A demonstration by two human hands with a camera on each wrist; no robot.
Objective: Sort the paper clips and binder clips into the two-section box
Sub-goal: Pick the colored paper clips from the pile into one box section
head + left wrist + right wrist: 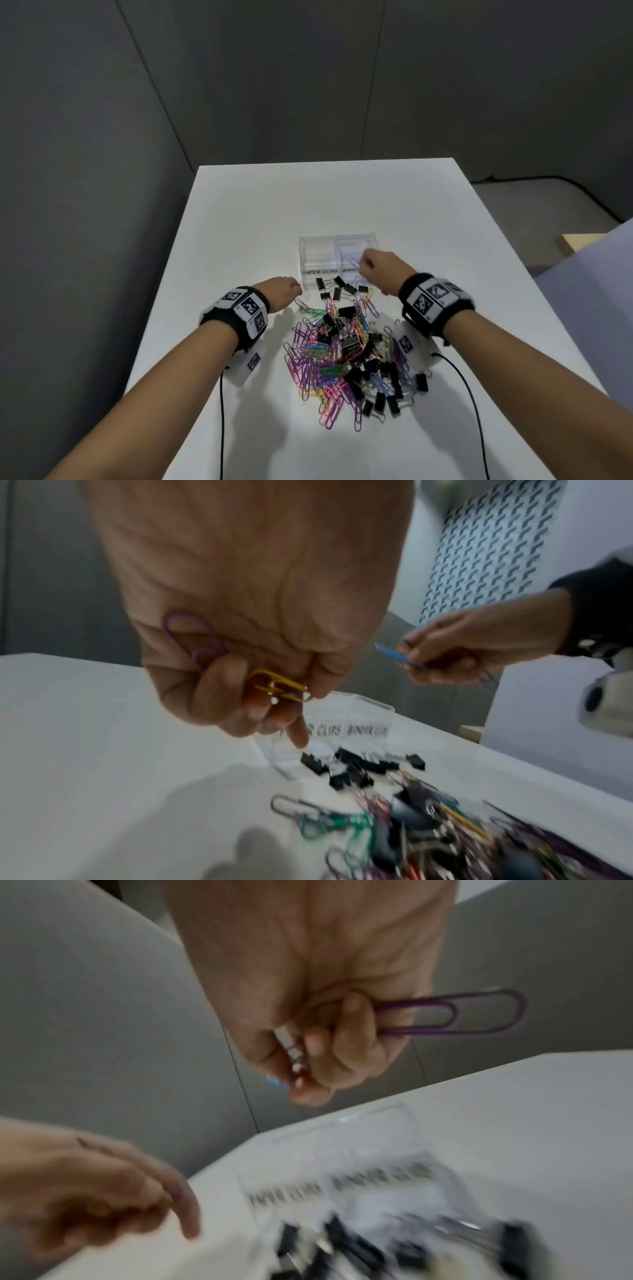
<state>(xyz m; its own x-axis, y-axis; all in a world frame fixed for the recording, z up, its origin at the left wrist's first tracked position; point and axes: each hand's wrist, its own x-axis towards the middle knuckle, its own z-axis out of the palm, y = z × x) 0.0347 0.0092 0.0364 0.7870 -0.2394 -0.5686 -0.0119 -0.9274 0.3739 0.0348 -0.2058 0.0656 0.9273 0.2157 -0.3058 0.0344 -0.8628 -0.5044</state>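
Note:
A clear two-section box [337,241] labelled "PAPER CLIPS" and "BINDER CLIPS" stands mid-table. A heap of coloured paper clips and black binder clips [346,356] lies in front of it, with several binder clips [337,287] right by its front wall. My left hand [289,289] hovers left of the box and grips a yellow paper clip [279,684] and a purple paper clip [195,637]. My right hand [368,263] is above the box's right front and holds a purple paper clip [455,1014] and a blue one [394,654].
The white table [239,222] has bare surface behind and left of the box. Grey partition walls stand behind it. Black cables [222,411] run from both wrists over the near table edge. A light board [579,243] lies at the right.

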